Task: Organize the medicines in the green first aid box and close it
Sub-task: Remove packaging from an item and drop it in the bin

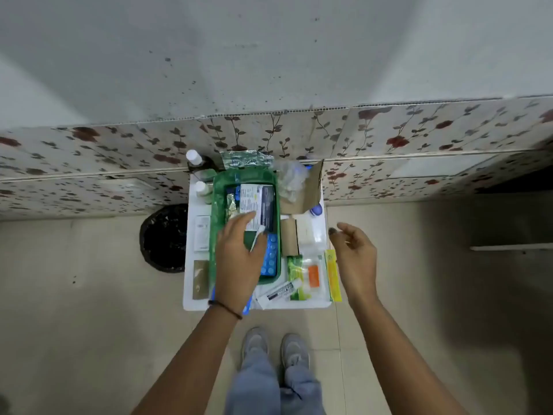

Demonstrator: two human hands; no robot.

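The green first aid box [216,205] lies open on a small white table [311,304]. Inside it are a white and dark medicine pack [254,196], a foil strip [232,205] and a blue blister pack [271,259]. My left hand [239,259] is inside the box, fingertips on the pack, with a slim white tube [258,237] held between thumb and fingers. My right hand [356,256] hovers at the table's right edge, fingers apart and holding nothing. Beside the box lie a white ointment tube [276,293], a green sachet [294,274] and a yellow carton [332,274].
Two white-capped bottles [197,172] stand left of the box, above a white carton [202,236] and a brown sachet [201,280]. An open cardboard box [308,190] and a plastic bag [288,178] sit at the back right. A black bin [163,238] stands on the floor to the left.
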